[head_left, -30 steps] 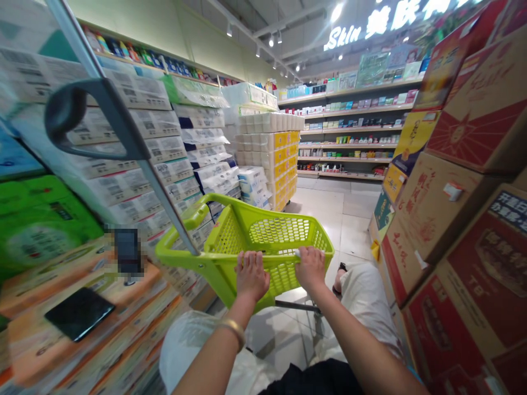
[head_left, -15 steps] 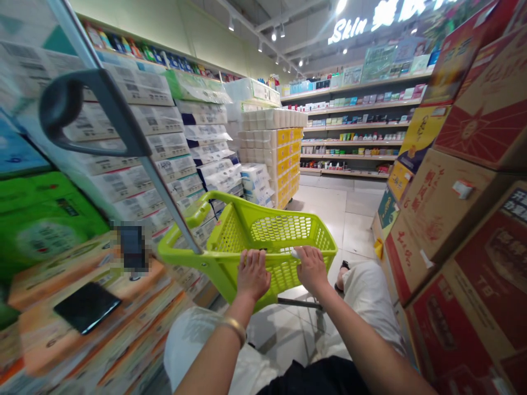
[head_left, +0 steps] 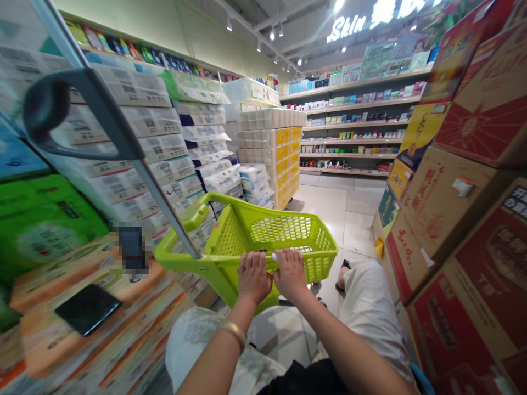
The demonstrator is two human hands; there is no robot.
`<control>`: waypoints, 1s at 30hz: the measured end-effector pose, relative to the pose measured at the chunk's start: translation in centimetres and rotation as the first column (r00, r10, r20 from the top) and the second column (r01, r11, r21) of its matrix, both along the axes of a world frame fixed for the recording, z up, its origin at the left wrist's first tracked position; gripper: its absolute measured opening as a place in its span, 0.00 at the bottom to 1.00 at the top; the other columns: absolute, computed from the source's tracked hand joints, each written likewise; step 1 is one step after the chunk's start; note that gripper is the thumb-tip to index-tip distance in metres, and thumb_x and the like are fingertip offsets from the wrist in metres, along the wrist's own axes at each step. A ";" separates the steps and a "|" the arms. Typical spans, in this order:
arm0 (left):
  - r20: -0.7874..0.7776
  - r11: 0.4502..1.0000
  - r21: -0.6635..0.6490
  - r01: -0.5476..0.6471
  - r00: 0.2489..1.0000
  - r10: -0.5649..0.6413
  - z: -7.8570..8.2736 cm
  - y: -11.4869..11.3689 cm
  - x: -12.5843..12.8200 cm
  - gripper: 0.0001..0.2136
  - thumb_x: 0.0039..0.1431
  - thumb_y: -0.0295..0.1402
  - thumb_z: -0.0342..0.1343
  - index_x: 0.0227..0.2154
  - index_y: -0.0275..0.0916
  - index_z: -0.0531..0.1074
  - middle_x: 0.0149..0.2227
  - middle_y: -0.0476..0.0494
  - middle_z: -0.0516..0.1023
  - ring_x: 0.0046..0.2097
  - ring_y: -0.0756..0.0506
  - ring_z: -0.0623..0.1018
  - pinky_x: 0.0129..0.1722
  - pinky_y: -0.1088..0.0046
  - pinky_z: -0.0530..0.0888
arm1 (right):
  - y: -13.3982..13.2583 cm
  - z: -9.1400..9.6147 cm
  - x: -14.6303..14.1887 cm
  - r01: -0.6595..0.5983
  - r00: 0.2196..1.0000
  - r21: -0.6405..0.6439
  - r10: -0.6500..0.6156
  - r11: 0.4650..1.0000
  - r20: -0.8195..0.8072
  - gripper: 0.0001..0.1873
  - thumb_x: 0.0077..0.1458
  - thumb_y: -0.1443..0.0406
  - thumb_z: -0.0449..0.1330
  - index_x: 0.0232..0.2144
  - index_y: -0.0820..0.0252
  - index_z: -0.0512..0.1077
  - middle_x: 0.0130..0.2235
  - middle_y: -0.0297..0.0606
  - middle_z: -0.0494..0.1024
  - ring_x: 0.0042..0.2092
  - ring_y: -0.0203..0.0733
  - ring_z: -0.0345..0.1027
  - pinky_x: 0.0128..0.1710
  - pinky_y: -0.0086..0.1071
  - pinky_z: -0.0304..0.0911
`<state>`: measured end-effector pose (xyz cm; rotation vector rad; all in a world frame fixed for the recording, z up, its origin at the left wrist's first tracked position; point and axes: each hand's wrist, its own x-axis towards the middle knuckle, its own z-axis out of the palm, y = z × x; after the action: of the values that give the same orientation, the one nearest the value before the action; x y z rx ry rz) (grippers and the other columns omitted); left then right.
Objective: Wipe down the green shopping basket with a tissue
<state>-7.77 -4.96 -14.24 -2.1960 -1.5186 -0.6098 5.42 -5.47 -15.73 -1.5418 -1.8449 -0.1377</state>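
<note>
Green shopping cart [head_left: 225,270] stands before us on the tiled floor [head_left: 358,225]; our left hand [head_left: 254,280] and right hand [head_left: 290,274] sit close together, fingers curled over its near side.

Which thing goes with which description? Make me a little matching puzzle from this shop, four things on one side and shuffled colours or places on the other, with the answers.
Things:
1. cart
2. bangle
3. right hand
4. sign

Descriptions:
A. gold-coloured
B. white and lit, high up
C. yellow-green
D. on the cart's near edge

Right pairs: 1-C, 2-A, 3-D, 4-B
</note>
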 end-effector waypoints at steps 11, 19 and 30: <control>0.020 1.000 0.012 0.008 1.000 -0.009 0.0 -1.2 0.4 0.23 0.49 0.31 0.53 0.50 0.33 0.67 0.46 0.35 0.72 0.55 0.37 0.66 0.63 0.54 0.53 | -0.4 -2.1 6.9 0.178 0.982 0.120 -0.170 0.977 -0.079 0.14 0.63 0.62 0.48 0.45 0.57 0.71 0.45 0.40 0.72 0.50 0.44 0.60 0.59 0.41 0.46; 0.004 0.998 -0.052 -0.023 1.000 0.023 0.8 -1.8 0.7 0.22 0.49 0.31 0.52 0.50 0.33 0.65 0.46 0.36 0.71 0.55 0.38 0.65 0.63 0.54 0.52 | -0.5 -0.4 0.3 0.001 0.996 0.144 0.012 0.990 -0.087 0.14 0.64 0.63 0.49 0.46 0.52 0.71 0.43 0.38 0.72 0.47 0.43 0.61 0.55 0.38 0.49; -0.053 0.992 -0.112 -0.064 0.997 0.058 1.1 -2.3 0.8 0.26 0.49 0.33 0.52 0.53 0.33 0.63 0.50 0.36 0.69 0.57 0.36 0.62 0.65 0.54 0.48 | -0.8 -2.6 7.6 0.151 0.988 0.155 -0.146 0.976 -0.040 0.14 0.62 0.65 0.49 0.45 0.55 0.72 0.44 0.39 0.73 0.49 0.43 0.61 0.57 0.39 0.46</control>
<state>-6.94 -7.29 -13.15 -2.2212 -1.6247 -0.4570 13.03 -6.24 -18.36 -1.5612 -1.6541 -0.3216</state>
